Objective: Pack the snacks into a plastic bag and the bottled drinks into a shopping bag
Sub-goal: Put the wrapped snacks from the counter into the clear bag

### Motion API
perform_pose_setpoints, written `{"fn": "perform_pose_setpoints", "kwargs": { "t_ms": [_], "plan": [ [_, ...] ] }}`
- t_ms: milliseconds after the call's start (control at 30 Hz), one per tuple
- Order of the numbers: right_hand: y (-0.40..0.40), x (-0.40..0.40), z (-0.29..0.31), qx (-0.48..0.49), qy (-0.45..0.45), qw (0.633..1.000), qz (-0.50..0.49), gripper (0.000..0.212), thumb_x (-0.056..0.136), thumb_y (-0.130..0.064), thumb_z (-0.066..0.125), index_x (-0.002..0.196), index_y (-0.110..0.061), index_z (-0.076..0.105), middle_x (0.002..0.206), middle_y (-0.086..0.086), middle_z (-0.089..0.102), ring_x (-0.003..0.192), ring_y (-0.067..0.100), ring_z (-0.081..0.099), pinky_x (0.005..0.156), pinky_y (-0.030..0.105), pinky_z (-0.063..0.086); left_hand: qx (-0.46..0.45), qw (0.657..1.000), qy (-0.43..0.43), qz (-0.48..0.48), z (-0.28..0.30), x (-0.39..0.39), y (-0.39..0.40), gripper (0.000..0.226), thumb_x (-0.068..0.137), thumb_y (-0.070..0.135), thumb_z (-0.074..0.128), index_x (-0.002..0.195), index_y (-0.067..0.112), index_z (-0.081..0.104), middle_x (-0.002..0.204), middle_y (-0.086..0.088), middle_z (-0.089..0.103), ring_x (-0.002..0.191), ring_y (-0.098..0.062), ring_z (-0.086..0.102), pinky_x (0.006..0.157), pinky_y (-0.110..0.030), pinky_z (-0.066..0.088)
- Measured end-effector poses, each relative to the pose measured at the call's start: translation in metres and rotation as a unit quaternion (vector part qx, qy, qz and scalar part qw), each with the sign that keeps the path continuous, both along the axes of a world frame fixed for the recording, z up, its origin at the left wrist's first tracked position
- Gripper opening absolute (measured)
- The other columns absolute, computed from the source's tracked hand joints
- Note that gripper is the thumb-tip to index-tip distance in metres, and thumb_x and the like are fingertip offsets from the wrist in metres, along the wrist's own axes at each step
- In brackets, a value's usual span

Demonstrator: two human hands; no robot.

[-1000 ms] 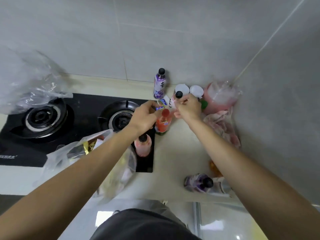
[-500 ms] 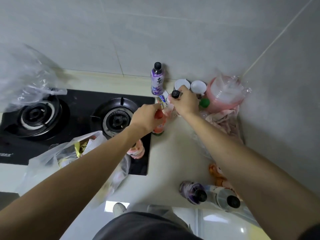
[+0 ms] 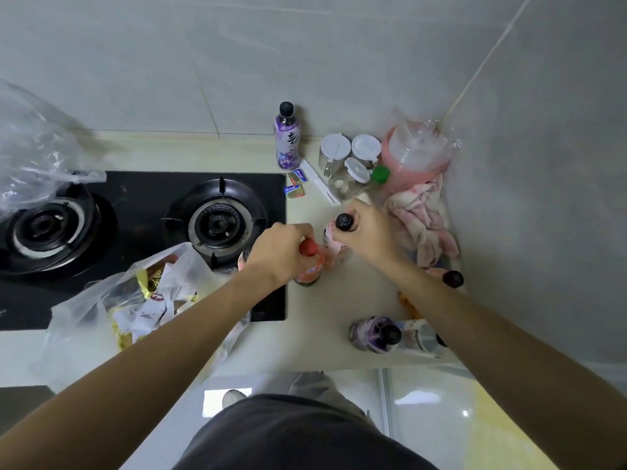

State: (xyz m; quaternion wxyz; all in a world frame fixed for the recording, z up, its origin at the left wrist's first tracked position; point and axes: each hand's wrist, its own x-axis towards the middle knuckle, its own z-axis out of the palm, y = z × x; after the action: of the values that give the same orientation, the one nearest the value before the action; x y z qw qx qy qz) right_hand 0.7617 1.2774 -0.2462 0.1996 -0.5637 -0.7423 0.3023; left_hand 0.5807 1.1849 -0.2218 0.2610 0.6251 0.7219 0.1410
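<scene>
My left hand [image 3: 280,251] grips a red-capped orange drink bottle [image 3: 310,266] by its neck, in the middle of the counter. Beside it, my right hand [image 3: 368,232] holds a pink bottle with a black cap [image 3: 334,245] near its top. A clear plastic bag [image 3: 112,300] with snack packets inside lies on the stove's front edge, under my left forearm. A purple bottle [image 3: 287,137] stands at the back wall. More bottles [image 3: 376,334] sit near the counter's front right, partly hidden by my right arm. Two small snack packets [image 3: 294,184] lie behind the hands.
A black two-burner gas stove [image 3: 135,212] fills the left side. White-lidded jars [image 3: 353,154], a pink container wrapped in plastic [image 3: 415,157] and a pink cloth [image 3: 424,222] crowd the back right corner. Another clear bag [image 3: 34,147] hangs at far left.
Both hands have drawn back from the rear of the counter toward me, each bringing its bottle along. The two small packets now lie uncovered behind the hands.
</scene>
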Motion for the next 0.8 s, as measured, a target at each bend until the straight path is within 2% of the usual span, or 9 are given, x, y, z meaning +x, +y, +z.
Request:
{"fn": "perform_pose_setpoints", "kwargs": {
  "t_ms": [100, 200, 300, 433, 533, 600, 667, 800],
  "plan": [
    [-0.021, 0.011, 0.0, -0.005, -0.005, 1.0, -0.009, 0.039, 0.074, -0.039, 0.081, 0.072, -0.02, 0.047, 0.058, -0.002, 0.053, 0.056, 0.019, 0.051, 0.054, 0.039, 0.042, -0.001, 1.0, 0.017, -0.025, -0.001, 0.003, -0.015, 0.02, 0.076, 0.039, 0.078, 0.08, 0.027, 0.063, 0.071, 0.006, 0.065, 0.07, -0.022, 0.063, 0.06, -0.03, 0.051],
    [-0.036, 0.016, 0.0, -0.01, -0.011, 1.0, -0.022, 0.036, 0.074, -0.037, 0.08, 0.075, -0.016, 0.051, 0.061, 0.004, 0.058, 0.061, 0.026, 0.058, 0.055, 0.043, 0.047, -0.003, 0.998, 0.034, -0.045, -0.003, 0.003, -0.024, 0.022, 0.074, 0.041, 0.078, 0.082, 0.025, 0.064, 0.074, 0.004, 0.068, 0.071, -0.026, 0.064, 0.063, -0.033, 0.054],
    [-0.042, 0.015, 0.001, -0.004, -0.01, 1.0, -0.025, 0.034, 0.074, -0.038, 0.079, 0.076, -0.015, 0.054, 0.061, 0.003, 0.061, 0.063, 0.027, 0.061, 0.058, 0.046, 0.052, 0.006, 0.997, 0.048, -0.063, 0.0, 0.003, -0.026, 0.023, 0.077, 0.043, 0.074, 0.085, 0.024, 0.063, 0.076, 0.002, 0.066, 0.072, -0.029, 0.063, 0.062, -0.033, 0.052],
    [-0.042, 0.01, 0.004, -0.013, -0.02, 0.999, -0.024, 0.03, 0.079, -0.041, 0.079, 0.083, -0.022, 0.057, 0.066, -0.003, 0.066, 0.067, 0.022, 0.065, 0.062, 0.039, 0.054, 0.013, 0.992, 0.085, -0.095, 0.004, 0.006, -0.026, 0.023, 0.082, 0.042, 0.069, 0.092, 0.022, 0.063, 0.076, 0.002, 0.059, 0.074, -0.032, 0.064, 0.059, -0.03, 0.042],
    [-0.04, 0.008, 0.007, -0.022, -0.052, 0.998, -0.017, 0.028, 0.082, -0.041, 0.077, 0.088, -0.023, 0.056, 0.068, -0.005, 0.064, 0.068, 0.02, 0.063, 0.057, 0.032, 0.045, 0.005, 0.989, 0.106, -0.103, 0.007, 0.005, -0.022, 0.026, 0.081, 0.043, 0.069, 0.093, 0.021, 0.062, 0.073, 0.004, 0.055, 0.073, -0.03, 0.062, 0.059, -0.031, 0.041],
    [-0.039, 0.006, 0.011, -0.026, -0.073, 0.997, -0.012, 0.028, 0.081, -0.04, 0.076, 0.088, -0.021, 0.056, 0.066, -0.004, 0.064, 0.066, 0.02, 0.063, 0.055, 0.03, 0.043, 0.0, 0.987, 0.116, -0.108, 0.009, 0.003, -0.016, 0.029, 0.081, 0.041, 0.068, 0.1, 0.019, 0.063, 0.085, 0.0, 0.062, 0.08, -0.03, 0.063, 0.062, -0.031, 0.042],
    [-0.038, 0.007, 0.013, -0.044, -0.087, 0.995, -0.004, 0.031, 0.079, -0.044, 0.075, 0.088, -0.021, 0.057, 0.068, -0.003, 0.066, 0.066, 0.02, 0.065, 0.056, 0.034, 0.051, -0.004, 0.988, 0.111, -0.111, 0.009, 0.001, -0.011, 0.034, 0.081, 0.043, 0.069, 0.106, 0.02, 0.064, 0.092, 0.001, 0.063, 0.086, -0.028, 0.064, 0.065, -0.03, 0.041],
    [-0.026, 0.012, 0.013, -0.051, -0.114, 0.992, 0.01, 0.046, 0.08, -0.07, 0.058, 0.091, -0.025, 0.062, 0.073, -0.001, 0.068, 0.071, 0.022, 0.066, 0.065, 0.037, 0.056, -0.063, 0.994, 0.02, -0.091, 0.01, -0.003, 0.001, 0.043, 0.074, 0.064, 0.07, 0.1, 0.029, 0.063, 0.08, 0.009, 0.066, 0.076, -0.016, 0.064, 0.066, -0.031, 0.049]
  ]
}}
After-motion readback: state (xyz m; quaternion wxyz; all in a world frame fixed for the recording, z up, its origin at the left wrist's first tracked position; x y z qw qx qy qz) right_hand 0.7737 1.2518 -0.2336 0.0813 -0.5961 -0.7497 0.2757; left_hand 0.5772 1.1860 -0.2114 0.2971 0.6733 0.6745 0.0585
